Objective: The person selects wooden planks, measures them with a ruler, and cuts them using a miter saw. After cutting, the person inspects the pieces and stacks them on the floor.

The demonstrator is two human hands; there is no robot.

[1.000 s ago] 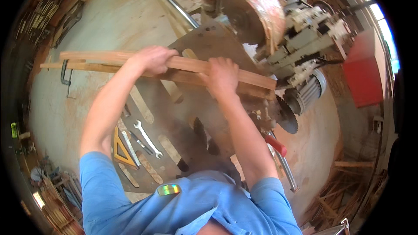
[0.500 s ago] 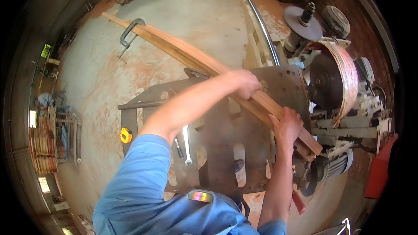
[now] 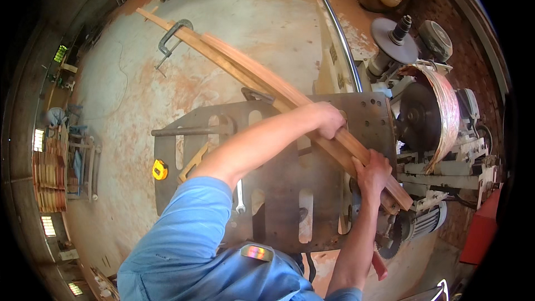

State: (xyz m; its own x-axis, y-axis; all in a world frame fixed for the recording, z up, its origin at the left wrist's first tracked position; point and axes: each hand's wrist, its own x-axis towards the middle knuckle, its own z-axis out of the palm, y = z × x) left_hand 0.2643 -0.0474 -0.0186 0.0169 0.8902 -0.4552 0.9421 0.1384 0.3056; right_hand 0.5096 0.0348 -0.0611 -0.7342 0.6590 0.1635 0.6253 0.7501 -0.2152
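My left hand (image 3: 330,120) is closed round a long reddish wooden plank (image 3: 256,72), its arm reaching across the steel table. Closer to the plank's near right end, my right hand (image 3: 373,170) also grips it, thumb on one side. Beneath and alongside lies a second, longer board (image 3: 217,62), running past the plank to the upper left. On that board's far part sits a C-clamp (image 3: 177,39), its screw hanging down. Parts of the near ends are hidden by my right hand.
The slotted steel table (image 3: 278,189) bears an open-end wrench (image 3: 240,198), a metal bar (image 3: 189,132) and a wooden piece (image 3: 193,163). A yellow tape measure (image 3: 160,169) is at its left edge. Right are a toothed saw blade (image 3: 399,237), a large wheel (image 3: 415,112) and a motor (image 3: 428,222).
The upper plank has slid toward the near right along the lower board; its far end now lies farther from the clamp. Both hands have moved slightly right and nearer with it.
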